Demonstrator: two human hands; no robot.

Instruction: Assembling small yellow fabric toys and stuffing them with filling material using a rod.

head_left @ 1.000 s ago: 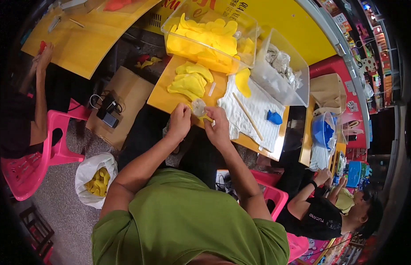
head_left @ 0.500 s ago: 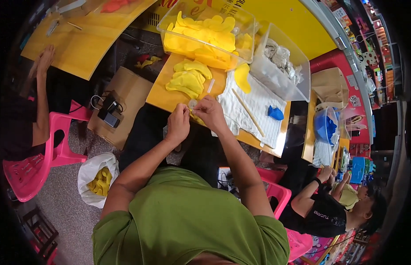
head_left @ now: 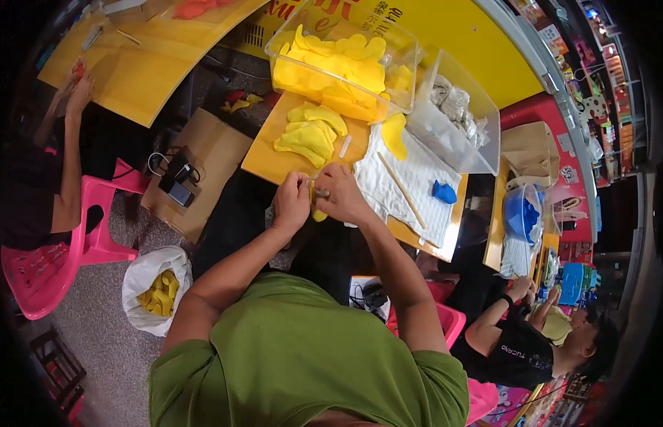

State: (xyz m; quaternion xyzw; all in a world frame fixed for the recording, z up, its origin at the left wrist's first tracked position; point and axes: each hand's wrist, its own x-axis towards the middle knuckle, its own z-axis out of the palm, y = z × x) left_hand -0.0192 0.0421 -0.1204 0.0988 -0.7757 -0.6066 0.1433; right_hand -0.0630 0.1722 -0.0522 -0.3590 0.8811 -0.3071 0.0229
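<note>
At the wooden table's (head_left: 264,160) near edge, the left hand (head_left: 294,203) and right hand (head_left: 341,194) pinch a limp yellow piece (head_left: 319,215) between them, apparently unfinished; beyond the left hand lies a yellow heap (head_left: 306,140), done or waiting unclear, and farther, a clear tub (head_left: 410,91) of more

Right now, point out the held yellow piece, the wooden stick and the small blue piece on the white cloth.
Held yellow piece (head_left: 319,215): head view, its exposed end nearest the wearer.
Wooden stick (head_left: 401,190): head view, middle of its length.
Small blue piece (head_left: 443,192): head view, middle of its upper side.
</note>
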